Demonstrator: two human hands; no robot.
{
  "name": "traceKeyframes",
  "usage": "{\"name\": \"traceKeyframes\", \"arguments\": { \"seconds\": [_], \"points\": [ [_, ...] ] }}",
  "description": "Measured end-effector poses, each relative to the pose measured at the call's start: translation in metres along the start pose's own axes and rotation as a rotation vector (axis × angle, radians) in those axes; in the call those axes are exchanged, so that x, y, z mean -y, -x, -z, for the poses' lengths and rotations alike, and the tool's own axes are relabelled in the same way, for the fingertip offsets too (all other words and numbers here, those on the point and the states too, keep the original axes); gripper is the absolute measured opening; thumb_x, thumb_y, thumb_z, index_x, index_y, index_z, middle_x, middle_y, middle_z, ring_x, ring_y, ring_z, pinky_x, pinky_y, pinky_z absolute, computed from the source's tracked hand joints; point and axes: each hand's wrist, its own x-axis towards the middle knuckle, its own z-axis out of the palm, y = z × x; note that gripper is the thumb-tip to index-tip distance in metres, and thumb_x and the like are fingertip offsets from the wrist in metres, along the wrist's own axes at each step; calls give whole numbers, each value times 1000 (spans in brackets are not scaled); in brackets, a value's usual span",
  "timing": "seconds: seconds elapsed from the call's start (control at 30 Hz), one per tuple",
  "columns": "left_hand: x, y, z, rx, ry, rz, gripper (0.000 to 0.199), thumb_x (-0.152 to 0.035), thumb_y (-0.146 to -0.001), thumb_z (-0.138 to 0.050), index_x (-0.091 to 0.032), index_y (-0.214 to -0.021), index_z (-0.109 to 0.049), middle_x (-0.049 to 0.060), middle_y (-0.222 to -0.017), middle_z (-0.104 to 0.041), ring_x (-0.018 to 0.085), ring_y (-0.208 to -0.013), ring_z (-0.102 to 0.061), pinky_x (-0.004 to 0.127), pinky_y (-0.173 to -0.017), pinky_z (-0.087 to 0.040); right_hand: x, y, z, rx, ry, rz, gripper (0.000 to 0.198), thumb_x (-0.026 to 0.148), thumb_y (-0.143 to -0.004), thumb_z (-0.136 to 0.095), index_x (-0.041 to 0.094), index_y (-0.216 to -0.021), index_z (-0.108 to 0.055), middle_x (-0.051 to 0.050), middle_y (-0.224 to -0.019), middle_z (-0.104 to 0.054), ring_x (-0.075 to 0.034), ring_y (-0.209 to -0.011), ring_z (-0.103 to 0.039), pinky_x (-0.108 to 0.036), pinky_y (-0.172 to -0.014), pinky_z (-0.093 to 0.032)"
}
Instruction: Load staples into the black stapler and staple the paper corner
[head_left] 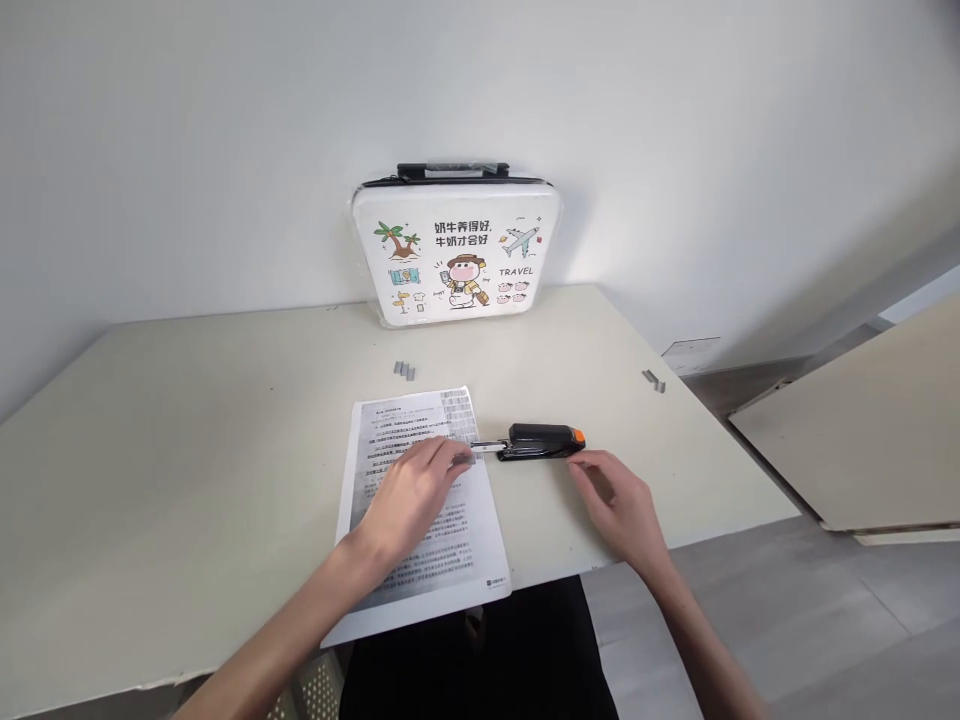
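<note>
L grip (421, 482) pinches silver rail (490, 447) of stapler (541, 439) over R edge of paper (444, 548); R grip (624, 505) at its rear, can't tell if pinching. Paper reaches front edge of bench (180, 480); open room to L.

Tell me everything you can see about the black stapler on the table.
The stapler has a glossy black, plastic-looking body, with an orange piece at its right end and a silvery metal strip jutting from its left. It lies sideways on the table, the strip reaching over the right edge of the printed sheet. The left hand's grip pinches the strip's tip; the right hand's grip is at the orange end, touching or nearly so.
</note>
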Motion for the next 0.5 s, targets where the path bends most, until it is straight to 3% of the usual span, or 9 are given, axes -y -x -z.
{"name": "traceKeyframes", "arguments": {
  "seconds": [0.17,0.33,0.5],
  "points": [
    [1,-31,-6,-12,-144,-169,22,-19,-110,-47,-18,-114,-69,8,-109,-75,25,-100,-69,41,-86,-58,-6,-2,-1,20,-9,9,26,45,-105,-53,26,-109,-71,-10,-111,-75,-26,-100,-71,-33,-64,-54],
    [2,-44,-15,49,-276,-246,24,-13,-108,-48,-15,-111,-71,9,-106,-75,26,-100,-67,44,-88,-57,-7,-3,0,28,-23,30,24,43,-106,-53,26,-109,-70,-9,-112,-75,-26,-103,-71,-39,-85,-58],
    [1,-45,-15,99,-290,-235,27,-12,-108,-46,-16,-111,-72,9,-105,-74,27,-99,-68,44,-88,-56,-8,-3,0,33,-34,49,22,40,-106,-53,25,-110,-69,-10,-115,-74,-26,-107,-70,-35,-71,-58]
  ]
}}
